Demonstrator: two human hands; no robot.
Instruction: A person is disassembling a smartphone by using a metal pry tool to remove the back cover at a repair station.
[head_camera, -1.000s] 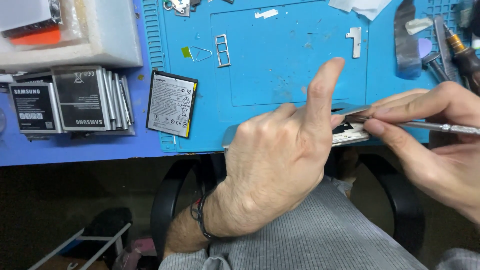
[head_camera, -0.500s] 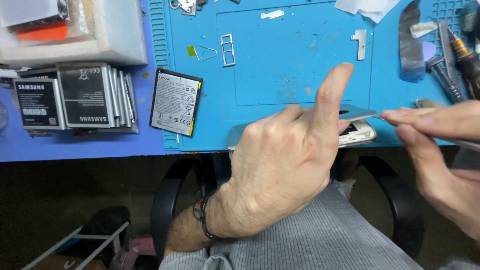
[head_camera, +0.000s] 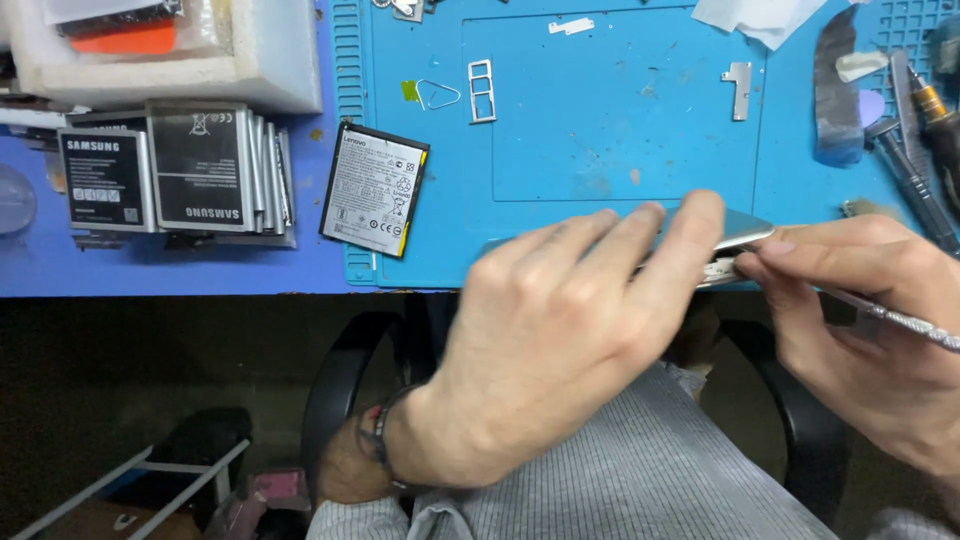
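1. Head view, centre: the left hand (head_camera: 560, 350) lies flat over a silver phone (head_camera: 740, 232) at the near edge of the blue repair mat (head_camera: 600, 140), fingers stretched out and closed down on its top, apparently to pin it steady.
2. Right of the frame: the right hand (head_camera: 860, 320) pinches a thin metal pry tool (head_camera: 900, 320) between thumb and fingertips, fingers nearly closed around it; its tip meets the phone's right end, where the casing looks split (the seam is partly hidden).
3. Left of centre: a loose phone battery (head_camera: 375, 190) lies on the mat's left edge, set aside from the work.
4. Upper left: a stack of batteries (head_camera: 180, 170) sits on the blue table, beside a white foam box (head_camera: 260, 60).
5. Upper middle: a SIM tray (head_camera: 481, 90) and ejector pin (head_camera: 438, 94) rest on the mat, well apart from the hands.
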